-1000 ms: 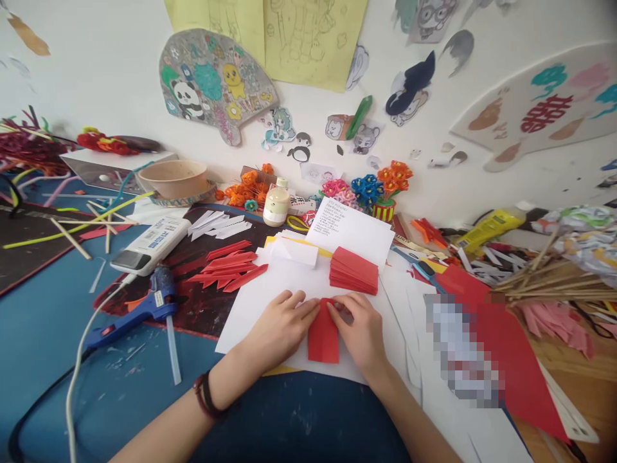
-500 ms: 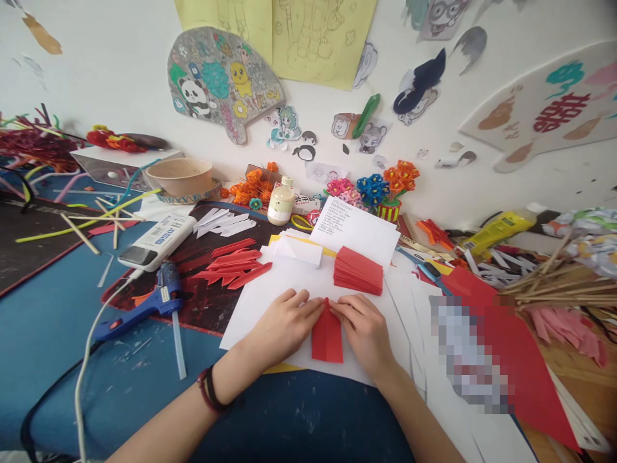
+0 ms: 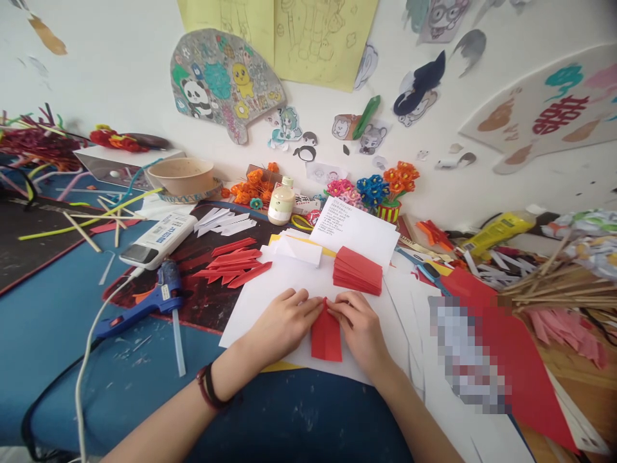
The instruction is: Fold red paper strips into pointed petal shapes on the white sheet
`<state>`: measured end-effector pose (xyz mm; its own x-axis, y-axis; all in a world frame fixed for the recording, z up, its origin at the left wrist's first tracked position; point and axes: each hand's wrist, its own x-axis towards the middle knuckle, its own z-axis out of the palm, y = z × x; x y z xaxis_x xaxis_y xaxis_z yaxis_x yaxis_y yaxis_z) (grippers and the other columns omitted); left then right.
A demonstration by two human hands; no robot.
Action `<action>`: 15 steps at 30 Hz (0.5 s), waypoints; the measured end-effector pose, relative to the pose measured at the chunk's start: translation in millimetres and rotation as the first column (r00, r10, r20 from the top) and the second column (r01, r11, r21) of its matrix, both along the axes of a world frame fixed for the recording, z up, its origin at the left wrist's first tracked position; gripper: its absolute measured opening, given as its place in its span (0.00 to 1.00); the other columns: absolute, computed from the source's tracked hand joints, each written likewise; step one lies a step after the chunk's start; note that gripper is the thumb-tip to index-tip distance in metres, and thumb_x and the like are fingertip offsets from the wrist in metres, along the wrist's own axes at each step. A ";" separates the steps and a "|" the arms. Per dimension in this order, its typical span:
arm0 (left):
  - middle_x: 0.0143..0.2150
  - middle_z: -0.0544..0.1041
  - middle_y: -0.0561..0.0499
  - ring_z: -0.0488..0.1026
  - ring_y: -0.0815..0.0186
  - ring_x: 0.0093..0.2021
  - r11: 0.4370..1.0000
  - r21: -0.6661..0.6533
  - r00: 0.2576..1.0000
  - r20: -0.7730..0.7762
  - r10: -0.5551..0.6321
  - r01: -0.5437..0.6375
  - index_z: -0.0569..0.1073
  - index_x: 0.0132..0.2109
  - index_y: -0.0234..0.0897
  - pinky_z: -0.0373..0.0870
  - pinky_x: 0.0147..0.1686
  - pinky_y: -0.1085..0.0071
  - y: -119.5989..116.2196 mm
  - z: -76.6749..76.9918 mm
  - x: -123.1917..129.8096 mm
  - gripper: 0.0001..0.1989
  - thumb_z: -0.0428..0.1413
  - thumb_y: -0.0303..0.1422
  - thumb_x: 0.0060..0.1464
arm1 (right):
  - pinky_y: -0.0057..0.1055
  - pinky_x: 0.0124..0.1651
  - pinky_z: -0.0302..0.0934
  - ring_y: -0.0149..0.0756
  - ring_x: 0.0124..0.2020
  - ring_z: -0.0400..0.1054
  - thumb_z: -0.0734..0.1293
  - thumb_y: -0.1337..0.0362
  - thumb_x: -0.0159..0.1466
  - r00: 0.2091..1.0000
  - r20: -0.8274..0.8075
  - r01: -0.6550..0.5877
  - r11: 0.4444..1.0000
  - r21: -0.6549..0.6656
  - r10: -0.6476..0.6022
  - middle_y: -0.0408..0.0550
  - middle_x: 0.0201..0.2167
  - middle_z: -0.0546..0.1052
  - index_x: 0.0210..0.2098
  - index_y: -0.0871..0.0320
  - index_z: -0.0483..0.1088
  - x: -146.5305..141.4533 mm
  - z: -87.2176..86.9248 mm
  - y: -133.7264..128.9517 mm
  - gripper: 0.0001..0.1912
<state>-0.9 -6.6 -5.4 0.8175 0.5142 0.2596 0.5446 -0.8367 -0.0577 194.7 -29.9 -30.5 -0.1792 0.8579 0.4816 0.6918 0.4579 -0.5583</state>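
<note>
A small red paper piece (image 3: 326, 339) with a crease down its middle lies on white sheets (image 3: 250, 321). My left hand (image 3: 290, 318) pinches its upper left corner, fingers closed. From the other side, my right hand (image 3: 359, 325) pinches the upper right corner. The two fingertips nearly meet at the top, where the paper comes to a point. Just beyond my hands sits a stack of red paper rectangles (image 3: 357, 271). Several folded red paper strips (image 3: 236, 262) are heaped to the left, with folded white strips (image 3: 226, 222) behind them.
A blue glue gun (image 3: 144, 308) and a white power bank (image 3: 159, 241) with a cable lie at left. Toward the wall stand a bowl (image 3: 180, 177), a small bottle (image 3: 282, 200) and a handwritten sheet (image 3: 354, 231). Red card (image 3: 511, 347) and wooden sticks (image 3: 544, 283) are at right.
Both hands keep their pinch on the red paper, with only a slight shift of the fingers at its top. The view has moved a little.
</note>
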 end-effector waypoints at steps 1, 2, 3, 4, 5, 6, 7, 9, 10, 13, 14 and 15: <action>0.54 0.72 0.42 0.66 0.59 0.44 1.000 -0.004 1.000 0.001 0.001 -0.001 0.69 0.53 0.32 0.64 0.40 0.63 0.1 0.2 0.1 0.14 0.44 0.26 0.64 | 0.36 0.41 0.65 0.37 0.38 0.65 0.59 0.67 0.68 1.000 0.004 0.006 1.000 0.003 -0.006 0.48 0.33 0.70 0.37 0.56 0.74 -0.4 -0.3 -0.9 0.11; 0.54 0.72 0.42 0.66 0.59 0.44 1.000 -0.006 1.000 0.001 0.002 -0.002 0.69 0.53 0.32 0.64 0.40 0.63 0.2 0.6 0.1 0.14 0.44 0.25 0.64 | 0.36 0.41 0.65 0.37 0.38 0.65 0.59 0.67 0.68 1.000 0.008 0.015 1.000 0.007 -0.015 0.49 0.34 0.70 0.38 0.56 0.74 -0.8 -0.6 -2.0 0.11; 0.54 0.72 0.42 0.66 0.59 0.44 1.000 -0.008 1.000 0.001 0.004 -0.004 0.69 0.52 0.32 0.64 0.40 0.63 0.2 0.9 0.1 0.14 0.44 0.25 0.64 | 0.36 0.41 0.65 0.37 0.38 0.65 0.59 0.67 0.68 1.000 0.013 0.028 1.000 0.012 -0.028 0.49 0.34 0.71 0.40 0.56 0.74 -1.0 -0.9 -3.1 0.11; 0.54 0.72 0.42 0.66 0.60 0.43 1.000 -0.010 1.000 0.001 0.005 -0.005 0.69 0.52 0.32 0.64 0.40 0.63 0.2 1.4 0.1 0.14 0.44 0.25 0.64 | 0.36 0.41 0.65 0.37 0.38 0.65 0.59 0.67 0.68 0.999 0.016 0.043 0.999 0.017 -0.044 0.49 0.34 0.71 0.41 0.56 0.74 -1.1 -1.2 -4.3 0.11; 0.54 0.72 0.43 0.66 0.60 0.43 1.000 -0.011 1.000 0.000 0.007 -0.007 0.69 0.53 0.32 0.64 0.40 0.63 0.1 1.8 0.1 0.14 0.44 0.25 0.64 | 0.36 0.41 0.65 0.37 0.38 0.65 0.59 0.67 0.68 0.998 0.018 0.061 0.998 0.023 -0.061 0.49 0.34 0.71 0.43 0.56 0.74 -1.3 -1.4 -5.4 0.11; 0.54 0.72 0.43 0.66 0.60 0.43 1.000 -0.011 1.000 0.001 0.009 -0.009 0.69 0.53 0.32 0.64 0.40 0.63 0.1 2.1 0.1 0.14 0.44 0.25 0.64 | 0.36 0.41 0.66 0.37 0.38 0.65 0.59 0.67 0.68 0.997 0.018 0.076 0.997 0.029 -0.077 0.49 0.34 0.71 0.43 0.55 0.74 -1.5 -1.6 -6.3 0.12; 0.54 0.72 0.43 0.66 0.60 0.43 1.000 -0.012 1.000 -0.001 0.009 -0.009 0.69 0.53 0.32 0.65 0.40 0.63 0.0 2.4 0.0 0.15 0.44 0.25 0.64 | 0.36 0.41 0.66 0.37 0.38 0.65 0.59 0.67 0.68 0.996 0.018 0.088 0.996 0.033 -0.089 0.49 0.34 0.71 0.43 0.55 0.74 -1.8 -1.8 -7.0 0.12; 0.54 0.72 0.42 0.66 0.60 0.43 1.000 -0.014 1.000 -0.001 0.007 -0.007 0.69 0.54 0.32 0.65 0.41 0.63 -0.2 2.7 -0.2 0.15 0.44 0.25 0.64 | 0.36 0.40 0.66 0.37 0.37 0.65 0.58 0.67 0.69 0.996 0.026 0.087 0.995 0.038 -0.088 0.49 0.34 0.71 0.43 0.55 0.74 -2.4 -2.0 -7.8 0.13; 0.54 0.72 0.42 0.66 0.60 0.43 1.000 -0.015 1.000 0.000 0.006 -0.006 0.69 0.54 0.31 0.65 0.41 0.63 -0.2 2.6 -0.3 0.15 0.44 0.25 0.64 | 0.36 0.40 0.66 0.37 0.37 0.65 0.58 0.67 0.69 0.997 0.034 0.075 0.997 0.034 -0.076 0.49 0.34 0.71 0.44 0.55 0.74 -2.7 -2.1 -7.9 0.13; 0.54 0.72 0.42 0.66 0.59 0.44 1.000 -0.017 1.000 0.003 0.004 -0.004 0.68 0.54 0.32 0.65 0.41 0.63 0.0 1.9 -0.5 0.15 0.44 0.25 0.64 | 0.35 0.41 0.65 0.37 0.38 0.65 0.56 0.67 0.69 0.998 0.055 0.037 0.999 0.017 -0.038 0.49 0.35 0.71 0.45 0.55 0.73 -2.9 -2.2 -7.6 0.15; 0.55 0.72 0.42 0.66 0.59 0.44 1.000 -0.018 1.000 0.005 0.004 -0.004 0.68 0.54 0.32 0.65 0.41 0.63 0.1 1.6 -0.5 0.15 0.44 0.25 0.64 | 0.35 0.41 0.65 0.37 0.38 0.65 0.56 0.67 0.69 0.998 0.057 0.031 0.999 0.013 -0.032 0.49 0.35 0.71 0.45 0.55 0.73 -2.8 -2.1 -7.3 0.15; 0.54 0.72 0.42 0.66 0.60 0.44 1.000 -0.019 1.000 0.006 0.004 -0.004 0.68 0.54 0.32 0.65 0.42 0.63 0.2 1.2 -0.5 0.15 0.44 0.25 0.64 | 0.35 0.41 0.65 0.37 0.38 0.65 0.55 0.67 0.70 0.998 0.059 0.026 1.000 0.009 -0.027 0.49 0.35 0.71 0.45 0.55 0.73 -2.6 -2.1 -7.1 0.15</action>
<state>-1.4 -6.3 -4.2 0.8139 0.5222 0.2547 0.5482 -0.8354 -0.0390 192.1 -37.0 -32.5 -0.1847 0.8587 0.4781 0.7354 0.4435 -0.5124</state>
